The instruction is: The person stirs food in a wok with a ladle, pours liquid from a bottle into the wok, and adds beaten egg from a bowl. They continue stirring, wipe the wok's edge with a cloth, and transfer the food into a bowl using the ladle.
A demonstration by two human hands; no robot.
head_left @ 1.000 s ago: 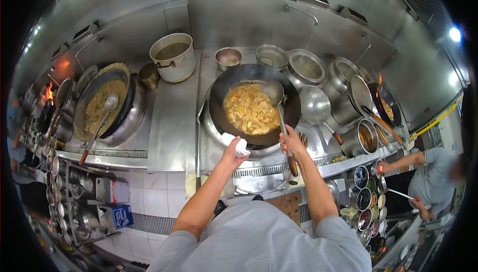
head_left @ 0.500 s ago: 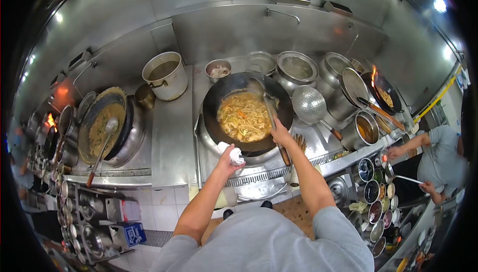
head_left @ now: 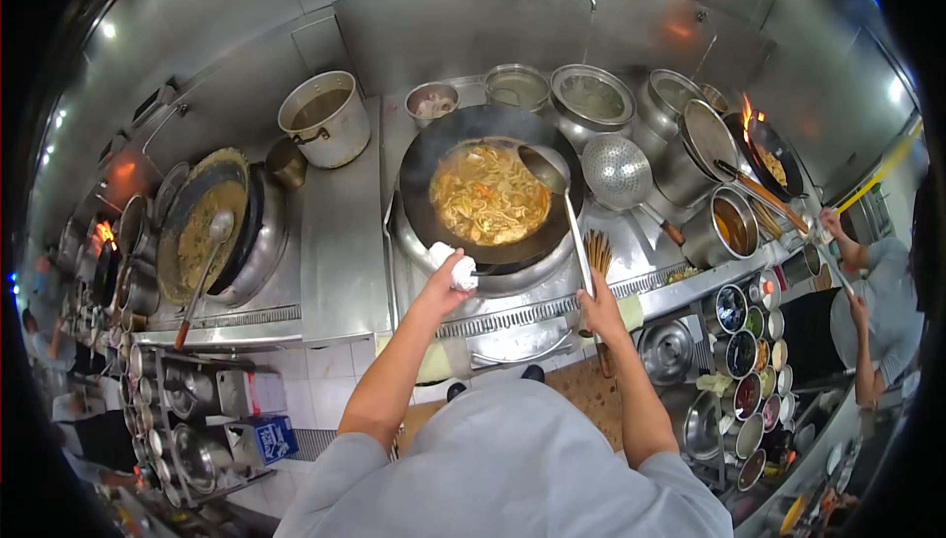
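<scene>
A black wok (head_left: 419, 178) on the stove holds noodles (head_left: 491, 193) with vegetables in brown broth. My left hand (head_left: 445, 287) is closed round a white cloth (head_left: 455, 267) at the wok's near edge. Lower right of the wok, my right hand (head_left: 601, 311) grips the long handle of a metal ladle (head_left: 545, 168), whose bowl lies over the right side of the noodles. A bamboo brush (head_left: 597, 250) stands just beyond my right hand.
A perforated strainer (head_left: 617, 172) and several pots line the right side. An aluminium pot (head_left: 330, 129) stands back left, and a second wok (head_left: 202, 233) with a ladle sits farther left. At the right, a co-worker (head_left: 882, 292) works near a flaming wok (head_left: 774, 159).
My right hand has moved down and right along with the ladle, whose bowl has shifted right and nearer. The noodles have been shifted about. The view has tilted slightly.
</scene>
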